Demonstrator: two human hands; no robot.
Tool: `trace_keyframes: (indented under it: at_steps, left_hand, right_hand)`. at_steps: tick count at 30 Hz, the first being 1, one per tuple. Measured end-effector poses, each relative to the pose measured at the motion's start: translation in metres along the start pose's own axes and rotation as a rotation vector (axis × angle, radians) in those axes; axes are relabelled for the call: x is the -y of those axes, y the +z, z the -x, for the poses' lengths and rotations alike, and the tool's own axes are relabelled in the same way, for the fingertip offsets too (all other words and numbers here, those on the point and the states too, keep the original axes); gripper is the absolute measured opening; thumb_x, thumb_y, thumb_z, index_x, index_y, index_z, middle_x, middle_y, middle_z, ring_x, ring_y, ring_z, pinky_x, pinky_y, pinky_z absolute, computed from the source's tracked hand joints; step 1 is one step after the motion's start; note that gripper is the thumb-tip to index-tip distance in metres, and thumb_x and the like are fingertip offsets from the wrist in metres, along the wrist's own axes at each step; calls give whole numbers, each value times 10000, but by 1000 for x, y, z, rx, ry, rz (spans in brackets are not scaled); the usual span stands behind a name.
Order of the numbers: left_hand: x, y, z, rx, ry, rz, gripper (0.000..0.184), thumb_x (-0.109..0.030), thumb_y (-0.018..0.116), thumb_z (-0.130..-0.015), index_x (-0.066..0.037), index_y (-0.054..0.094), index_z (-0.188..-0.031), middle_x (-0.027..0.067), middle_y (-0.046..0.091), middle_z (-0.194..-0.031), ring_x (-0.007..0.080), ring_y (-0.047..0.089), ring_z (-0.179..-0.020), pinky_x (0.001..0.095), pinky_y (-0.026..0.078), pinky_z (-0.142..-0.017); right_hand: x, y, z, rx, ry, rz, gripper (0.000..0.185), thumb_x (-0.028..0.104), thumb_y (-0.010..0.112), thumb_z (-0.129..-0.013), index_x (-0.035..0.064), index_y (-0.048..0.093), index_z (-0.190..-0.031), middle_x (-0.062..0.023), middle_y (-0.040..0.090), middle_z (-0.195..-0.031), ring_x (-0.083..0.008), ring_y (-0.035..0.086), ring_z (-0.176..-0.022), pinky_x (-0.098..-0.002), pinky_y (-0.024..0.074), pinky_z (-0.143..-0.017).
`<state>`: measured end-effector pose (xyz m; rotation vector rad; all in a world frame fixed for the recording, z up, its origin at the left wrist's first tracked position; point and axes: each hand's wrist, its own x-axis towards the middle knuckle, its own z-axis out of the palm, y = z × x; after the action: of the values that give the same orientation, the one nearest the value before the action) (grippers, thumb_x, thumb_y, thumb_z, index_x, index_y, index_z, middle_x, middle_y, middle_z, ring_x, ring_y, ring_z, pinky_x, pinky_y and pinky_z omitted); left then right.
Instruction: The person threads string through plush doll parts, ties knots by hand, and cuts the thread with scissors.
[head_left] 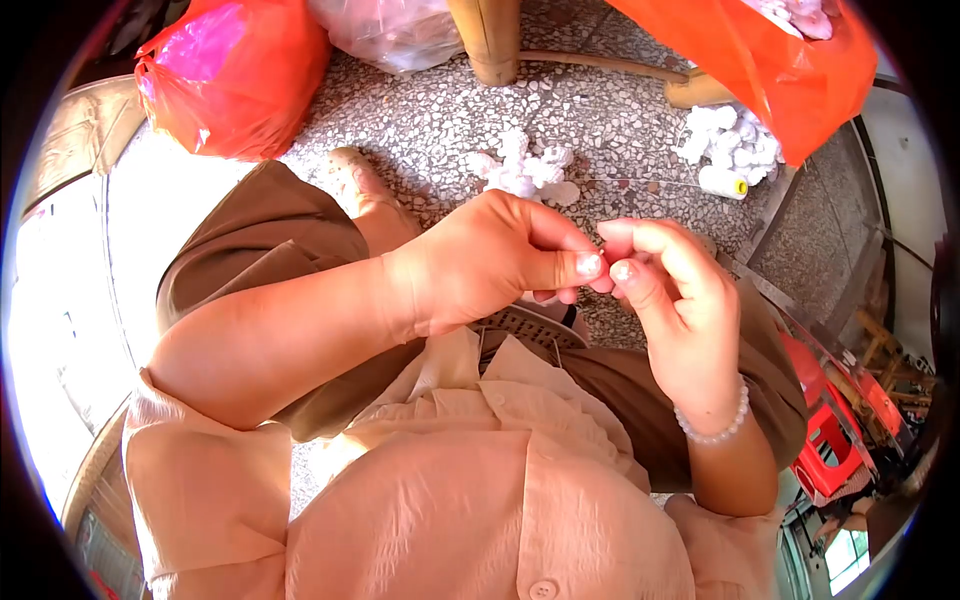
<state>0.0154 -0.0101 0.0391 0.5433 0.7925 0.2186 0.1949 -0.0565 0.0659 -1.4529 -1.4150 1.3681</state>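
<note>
Across my feed the speckled floor fills the far middle, with a red bag far left and an orange bag far right. Near the centre, the left hand reaches in with thumb and forefinger pinched on a tiny speck, too small for me to identify. The right hand meets it from the right, fingers curled and thumb tip close to the left's; I cannot tell whether it grips anything. The speck sits between the two sets of fingertips, above the lap. Beyond them, a white bundle lies far right and a smaller white piece far middle, a spool just beside the bundle, and a fine thread running from the spool toward the piece. My worry is the speck: a slight slackening of that pinch could drop it, and against such a mottled floor I would struggle to find it. The thread lies low and exposed, so a shifting foot could snag it and tug the spool over.
</note>
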Motion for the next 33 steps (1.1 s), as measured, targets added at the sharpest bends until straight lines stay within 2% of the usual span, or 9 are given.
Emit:
trace_keyframes:
  at_steps: [4,7,11,14,18,21,26,33]
  left_hand:
    - [-4,2,7,-5,-15,-98,185,-197,595,-875,-24,658,-861,10,595,-763,68,521,-712,216,441,-644]
    - [-7,6,8,-42,-56,-116,197,-210,591,-880,-21,641,-902,6,590,-766,65,516,-701,214,437,-631]
    - [-6,5,5,5,-1,-78,203,-194,582,-889,-13,601,-979,11,601,-821,66,533,-702,219,444,-628]
    - [-5,9,6,-43,77,-172,171,-162,566,-897,-14,584,-981,21,614,-873,75,557,-730,218,451,-633]
    - [-10,9,7,-84,41,-115,116,-113,551,-896,-20,589,-953,35,629,-891,93,576,-757,218,459,-648]
    - [-9,7,7,-113,30,-10,109,-100,556,-887,-14,591,-945,51,633,-891,108,583,-750,234,464,-661]
    - [-10,6,8,-162,1,165,119,-81,570,-867,5,602,-942,86,636,-886,151,595,-747,272,474,-682]
    - [-10,6,9,-167,-6,197,105,-57,581,-847,10,627,-914,105,647,-873,168,602,-748,279,480,-694]
  right_hand:
    - [-12,8,2,-8,-122,-48,38,4,545,-866,-32,553,-876,-92,570,-844,-142,602,-691,-261,493,-622]
    - [-12,10,3,-36,-190,121,57,25,520,-887,-18,516,-849,-87,547,-826,-137,578,-679,-263,472,-606]
    - [-18,12,5,-84,-36,-4,74,42,475,-914,-7,500,-866,-75,517,-831,-123,540,-694,-250,444,-619]
    - [-18,10,5,-104,31,-86,72,35,471,-915,-9,499,-865,-66,512,-836,-111,520,-690,-243,436,-615]
    - [-19,9,8,-128,89,-176,49,25,508,-900,-17,519,-878,-54,523,-866,-89,512,-707,-211,425,-618]
    - [-20,8,6,-125,-8,-150,49,29,520,-897,-18,530,-887,-54,532,-885,-78,522,-724,-194,424,-611]
    - [-19,7,7,-124,-16,-168,51,27,511,-900,-18,534,-906,-56,537,-897,-78,532,-739,-193,438,-598]
    - [-14,12,8,-181,34,-168,41,18,507,-896,-18,527,-900,-55,526,-887,-78,513,-726,-195,432,-584]
